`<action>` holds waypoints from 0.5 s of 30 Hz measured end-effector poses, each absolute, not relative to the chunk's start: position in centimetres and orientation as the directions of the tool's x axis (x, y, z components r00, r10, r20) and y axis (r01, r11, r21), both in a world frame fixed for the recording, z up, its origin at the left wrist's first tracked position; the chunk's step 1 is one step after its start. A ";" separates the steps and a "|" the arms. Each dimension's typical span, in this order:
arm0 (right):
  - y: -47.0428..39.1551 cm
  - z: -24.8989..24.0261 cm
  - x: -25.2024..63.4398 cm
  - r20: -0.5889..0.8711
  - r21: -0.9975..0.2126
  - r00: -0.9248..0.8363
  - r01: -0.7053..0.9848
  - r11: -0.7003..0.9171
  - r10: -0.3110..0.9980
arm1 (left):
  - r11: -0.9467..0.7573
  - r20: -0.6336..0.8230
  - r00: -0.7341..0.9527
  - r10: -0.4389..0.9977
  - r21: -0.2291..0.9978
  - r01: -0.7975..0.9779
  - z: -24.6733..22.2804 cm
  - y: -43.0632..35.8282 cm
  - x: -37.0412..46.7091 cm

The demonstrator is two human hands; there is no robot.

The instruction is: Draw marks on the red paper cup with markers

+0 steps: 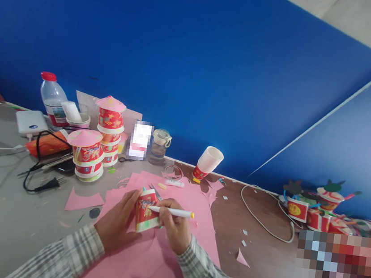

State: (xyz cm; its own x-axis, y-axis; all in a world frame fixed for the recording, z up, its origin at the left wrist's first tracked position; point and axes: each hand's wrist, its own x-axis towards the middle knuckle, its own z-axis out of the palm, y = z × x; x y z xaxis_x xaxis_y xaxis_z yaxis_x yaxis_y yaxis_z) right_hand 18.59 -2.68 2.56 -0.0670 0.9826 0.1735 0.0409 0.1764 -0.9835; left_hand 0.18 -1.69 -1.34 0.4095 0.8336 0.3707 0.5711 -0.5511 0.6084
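My left hand (119, 223) grips a red paper cup (145, 215) with a colourful printed picture and a pale rim. The cup lies tilted over pink paper (194, 203). In my right hand (174, 230) is a white marker (179, 212) with a yellow end, its tip against the cup's printed side. Scissors (155, 190) lie partly hidden behind the cup. Just beyond them are a small yellow cap (162, 185) and another white marker (175, 183). Part of each hand's fingers is hidden by the cup.
Two cup towers with pink paper cone tops (86, 138) (111, 103) stand at left, near a bottle (53, 98) and black cable (32, 174). Tilted stacked paper cups (209, 162) stand behind the paper. Decorated cups (298, 210) and a white cable (262, 232) lie right.
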 end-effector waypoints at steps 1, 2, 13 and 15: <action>-2.7 2.6 18.6 0.180 -0.982 -0.079 0.052 0.184 0.981 | -0.554 0.374 0.410 0.832 0.606 0.571 -1.4 -1.7 0.2; -2.7 2.5 18.6 0.183 -0.980 -0.087 0.059 0.189 0.979 | -0.558 0.379 0.411 0.829 0.603 0.571 -1.4 -1.7 0.2; -2.7 2.3 18.8 0.176 -0.981 -0.078 0.068 0.181 0.981 | -0.525 0.341 0.405 0.849 0.633 0.568 -1.3 -1.7 0.1; -2.6 2.5 18.8 0.150 -0.989 -0.055 0.005 0.150 0.987 | -0.530 0.346 0.406 0.846 0.629 0.568 -1.4 -1.7 0.1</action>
State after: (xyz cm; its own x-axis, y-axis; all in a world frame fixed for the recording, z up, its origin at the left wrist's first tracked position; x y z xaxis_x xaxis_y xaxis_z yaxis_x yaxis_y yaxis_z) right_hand 18.79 -2.59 2.47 -0.0553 0.9871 0.1499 0.0047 0.1504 -0.9886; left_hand 0.11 -1.68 -1.38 0.4065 0.8458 0.3456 0.5684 -0.5302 0.6291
